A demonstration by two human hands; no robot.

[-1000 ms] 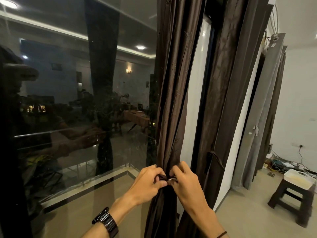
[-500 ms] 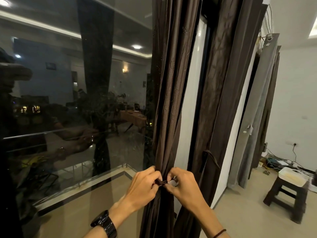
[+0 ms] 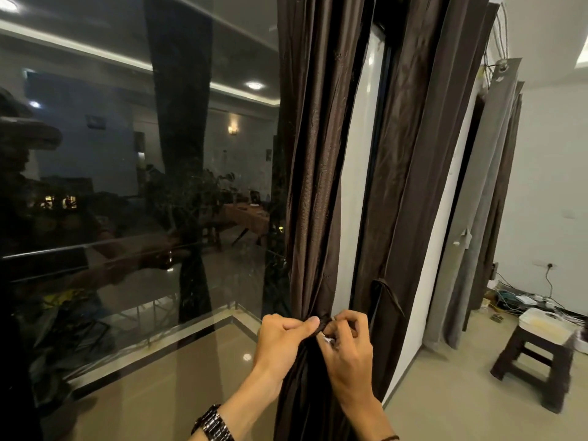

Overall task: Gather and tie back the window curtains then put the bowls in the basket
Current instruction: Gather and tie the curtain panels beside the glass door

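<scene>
A dark brown curtain hangs gathered into a narrow bunch at the right edge of the big window. My left hand and my right hand meet at the bunch's waist, each pinching an end of a brown tie-back strap wrapped around it. A small shiny fastener shows under my right fingers. A second brown curtain hangs to the right with its own tie-back strap dangling loose. No bowls or basket are in view.
A white wall strip separates the two brown curtains. Grey curtains hang farther right. A dark stool carrying a white container stands on the tiled floor, with cables along the wall behind it.
My view has drifted slightly right and closer. Both hands stay at the curtain's waist, and my fingers have shifted on the strap ends.
</scene>
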